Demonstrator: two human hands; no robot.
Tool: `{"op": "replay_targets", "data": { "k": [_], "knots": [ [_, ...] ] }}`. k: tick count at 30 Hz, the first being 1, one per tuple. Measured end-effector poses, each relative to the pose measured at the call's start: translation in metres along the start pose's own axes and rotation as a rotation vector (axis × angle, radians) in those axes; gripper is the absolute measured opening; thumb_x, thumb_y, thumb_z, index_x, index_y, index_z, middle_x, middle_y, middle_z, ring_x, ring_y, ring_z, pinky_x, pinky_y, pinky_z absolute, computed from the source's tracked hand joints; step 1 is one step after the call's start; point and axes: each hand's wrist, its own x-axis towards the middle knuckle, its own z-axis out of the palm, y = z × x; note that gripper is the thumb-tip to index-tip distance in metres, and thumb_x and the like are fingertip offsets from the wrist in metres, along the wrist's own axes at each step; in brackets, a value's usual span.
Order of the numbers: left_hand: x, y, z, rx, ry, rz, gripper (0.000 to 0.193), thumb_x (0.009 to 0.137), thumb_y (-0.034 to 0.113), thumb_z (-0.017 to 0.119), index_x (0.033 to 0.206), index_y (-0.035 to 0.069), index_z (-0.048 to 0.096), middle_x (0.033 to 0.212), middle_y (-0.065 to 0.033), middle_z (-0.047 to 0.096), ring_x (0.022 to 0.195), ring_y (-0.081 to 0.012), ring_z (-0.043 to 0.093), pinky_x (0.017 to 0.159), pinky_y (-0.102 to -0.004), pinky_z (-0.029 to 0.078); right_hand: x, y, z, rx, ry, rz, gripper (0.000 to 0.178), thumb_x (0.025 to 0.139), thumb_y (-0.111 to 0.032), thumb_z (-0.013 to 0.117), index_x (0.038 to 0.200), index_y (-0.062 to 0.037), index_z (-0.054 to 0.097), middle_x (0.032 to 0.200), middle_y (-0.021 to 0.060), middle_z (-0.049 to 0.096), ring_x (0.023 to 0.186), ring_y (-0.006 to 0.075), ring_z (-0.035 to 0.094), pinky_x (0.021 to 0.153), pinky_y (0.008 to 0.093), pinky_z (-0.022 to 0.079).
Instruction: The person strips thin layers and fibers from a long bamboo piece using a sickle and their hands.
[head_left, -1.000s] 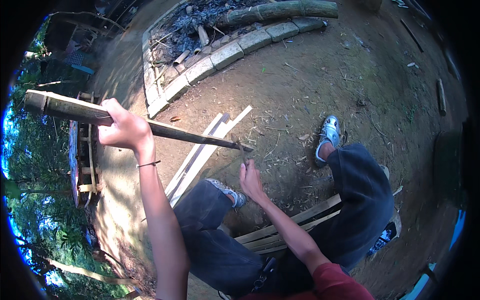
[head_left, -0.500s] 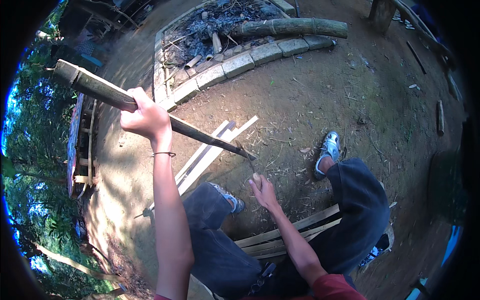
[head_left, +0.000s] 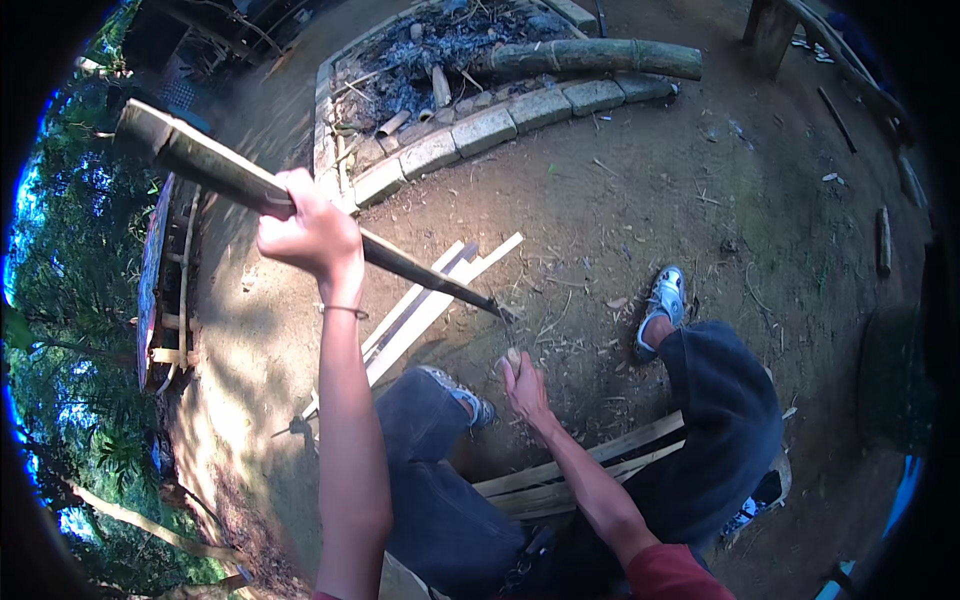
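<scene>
My left hand [head_left: 312,232] is closed around a long split length of bamboo [head_left: 205,160], gripping it nearer the upper end. The bamboo slants down to the right, and its lower tip is close to the ground in front of my right hand [head_left: 526,390]. The right hand is closed on the short pale handle of a knife [head_left: 514,356]. Its blade is smeared and hardly shows now; half a second ago it lay against the bamboo's lower end. Pale split bamboo strips [head_left: 425,305] lie on the ground beyond my left foot.
More bamboo strips [head_left: 590,462] lie low between my legs. Ahead is a fire pit edged with stone blocks [head_left: 485,132], with ash and a thick bamboo pole [head_left: 600,57] across it. A wooden post [head_left: 772,40] stands at the far right. Leaves and shavings litter the dirt.
My left hand and the bamboo have shifted slightly to the right. The knife blade, plainly seen against the bamboo's lower end before, is now blurred. My right hand has hardly moved.
</scene>
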Motion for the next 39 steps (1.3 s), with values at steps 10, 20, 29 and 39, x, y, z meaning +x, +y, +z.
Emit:
{"op": "replay_targets", "data": {
  "k": [10,20,29,39],
  "knots": [
    [-0.005,0.007,0.016,-0.019,-0.028,0.056,0.028,0.084,0.007,0.057,0.059,-0.002,0.051,0.050,0.0010,0.047,0.046,-0.0083,0.046,0.045,-0.0287,0.034,-0.023,-0.023,0.013,0.137,0.146,-0.124,0.028,0.095,-0.027,0.057,0.103,-0.0016,0.049,0.071,0.0252,0.061,0.068,0.0475,0.061,0.059,0.0542,0.044],
    [0.002,-0.005,0.023,0.023,-0.057,0.086,0.024,0.085,0.008,0.058,0.064,-0.003,0.056,0.053,-0.0016,0.053,0.048,-0.0102,0.051,0.047,-0.0301,0.037,-0.001,-0.030,-0.006,0.213,0.114,-0.138,0.024,0.093,-0.024,0.059,0.097,-0.0008,0.052,0.070,0.0230,0.060,0.066,0.0414,0.064,0.055,0.0455,0.045],
    [-0.001,-0.004,0.024,0.012,-0.005,0.103,0.027,0.087,0.009,0.058,0.064,-0.005,0.056,0.053,-0.0017,0.053,0.045,-0.0096,0.049,0.045,-0.0289,0.037,-0.006,-0.004,0.019,0.116,0.128,-0.015,0.033,0.095,-0.032,0.056,0.106,-0.0016,0.051,0.076,0.0290,0.063,0.076,0.0504,0.061,0.063,0.0554,0.046],
    [0.002,-0.004,0.016,0.055,-0.016,0.121,0.030,0.085,0.008,0.057,0.058,-0.001,0.050,0.049,-0.0008,0.049,0.045,-0.0094,0.048,0.045,-0.0297,0.035,0.009,-0.007,-0.011,0.873,-0.303,0.160,0.019,0.098,-0.029,0.053,0.099,-0.0102,0.050,0.057,-0.0037,0.037,0.041,0.0066,0.036,0.036,0.0241,0.028]
  ]
}}
